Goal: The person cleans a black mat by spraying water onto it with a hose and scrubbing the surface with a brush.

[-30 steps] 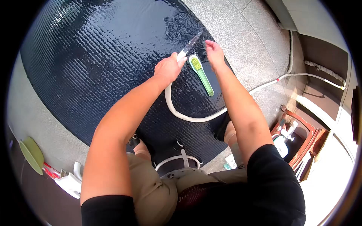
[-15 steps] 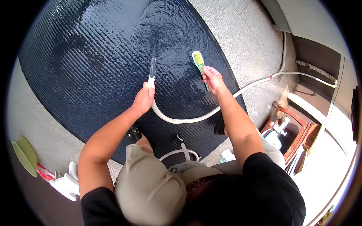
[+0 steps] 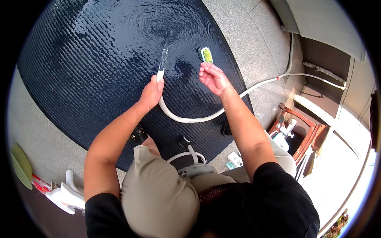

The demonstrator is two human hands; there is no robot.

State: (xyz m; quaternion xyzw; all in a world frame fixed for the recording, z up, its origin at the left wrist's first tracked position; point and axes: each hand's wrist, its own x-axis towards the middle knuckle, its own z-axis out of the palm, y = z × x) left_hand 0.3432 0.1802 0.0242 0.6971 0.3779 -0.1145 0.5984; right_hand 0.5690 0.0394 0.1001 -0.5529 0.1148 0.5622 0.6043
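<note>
My left hand [image 3: 152, 92] is closed around the end of a white hose [image 3: 186, 119]. Clear water streams from its mouth onto a wet, dark ribbed mat [image 3: 99, 75], and ripples spread where it lands. To the right, my right hand [image 3: 215, 78] has its fingers curled, palm side partly showing, around a scrub brush [image 3: 206, 55]. The brush's green-and-white head sticks out beyond the fingertips, dark bristles facing left. Its handle is hidden by the hand. From my left hand the hose curves below and passes under my right forearm.
The hose runs right toward a wall recess. At the right stands a reddish-brown wooden piece of furniture [image 3: 313, 135] with bottles. A white bottle [image 3: 235, 158] is near my leg. A green basin [image 3: 22, 166] and a white plastic item [image 3: 65, 197] lie at lower left. Beneath me is a white-handled object [image 3: 193, 154].
My right hand has turned over, showing more of its palm, and moved up and left with the brush. The brush handle is now hidden. My left hand keeps holding the running hose.
</note>
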